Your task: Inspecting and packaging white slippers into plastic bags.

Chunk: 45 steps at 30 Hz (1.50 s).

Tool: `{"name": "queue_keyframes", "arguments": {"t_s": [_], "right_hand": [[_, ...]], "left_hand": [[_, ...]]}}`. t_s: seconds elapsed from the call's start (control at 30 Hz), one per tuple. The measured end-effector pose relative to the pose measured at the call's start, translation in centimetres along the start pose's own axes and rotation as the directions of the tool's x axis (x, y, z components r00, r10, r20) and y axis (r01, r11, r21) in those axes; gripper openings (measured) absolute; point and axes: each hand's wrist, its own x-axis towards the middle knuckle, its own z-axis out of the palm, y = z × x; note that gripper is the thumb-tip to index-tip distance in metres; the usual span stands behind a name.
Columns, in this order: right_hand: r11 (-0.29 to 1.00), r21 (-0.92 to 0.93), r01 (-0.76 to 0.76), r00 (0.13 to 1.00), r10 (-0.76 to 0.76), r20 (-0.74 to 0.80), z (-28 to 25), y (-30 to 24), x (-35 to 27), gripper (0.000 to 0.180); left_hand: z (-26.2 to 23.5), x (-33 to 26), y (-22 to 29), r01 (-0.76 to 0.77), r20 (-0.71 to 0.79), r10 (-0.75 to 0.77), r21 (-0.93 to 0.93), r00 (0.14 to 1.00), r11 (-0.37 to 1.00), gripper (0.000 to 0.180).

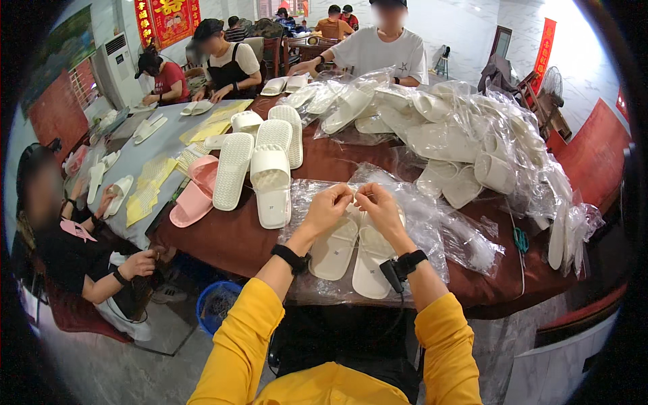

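A pair of cream-white slippers lies side by side on a transparent plastic bag (435, 260) in front of me, one left slipper (332, 255) and one right slipper (372, 266), heels toward me. Over their straps, my left hand (329, 208) and my right hand (380, 209) almost meet, fingers pinched together. Whatever sits between the fingertips is too small to make out. The hands partly hide the straps. Black bands circle both my wrists. Just left of my hands lie more white slippers (271, 177) and a pink slipper (194, 199).
Bagged white slippers (445, 131) are heaped at the right of the brown-covered table (317, 154). Teal-handled scissors (520, 239) lie near its right edge. Yellow sheets (152, 185) rest on the grey table, where co-workers handle slippers. A blue bin (208, 302) stands on the floor.
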Motion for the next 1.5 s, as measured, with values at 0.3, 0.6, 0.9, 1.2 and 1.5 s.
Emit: {"name": "queue_keyframes", "arguments": {"t_s": [0.3,0.6,0.9,1.2,1.5], "right_hand": [[0.996,0.086,0.008,0.998,-0.003,-0.065,-0.1,-0.4,0.0,0.017],[0.989,-0.005,-0.148,0.948,0.140,-0.286,-10.1,3.4,-6.8,0.028],[0.970,-0.156,-0.185,0.952,0.138,-0.273,-10.4,3.9,-7.5,0.034],[0.944,-0.311,-0.106,0.967,0.025,-0.254,-9.6,2.6,-7.0,0.031],[0.926,-0.355,-0.128,0.988,0.090,-0.122,-10.4,2.5,-7.3,0.034]], "left_hand": [[0.8,0.5,-0.9,-0.010,-0.100,0.010,0.002,0.995,1.000,0.016],[-0.1,1.2,1.4,0.046,0.002,-0.047,-0.286,0.999,0.957,0.012],[-12.3,5.1,10.1,-0.121,-0.401,0.047,-0.161,0.915,0.980,0.011],[-23.1,6.8,4.4,0.013,-0.491,0.170,0.347,0.854,0.938,0.042],[-5.2,-4.3,1.7,-0.327,0.277,0.198,0.574,0.940,0.750,0.047]]}}
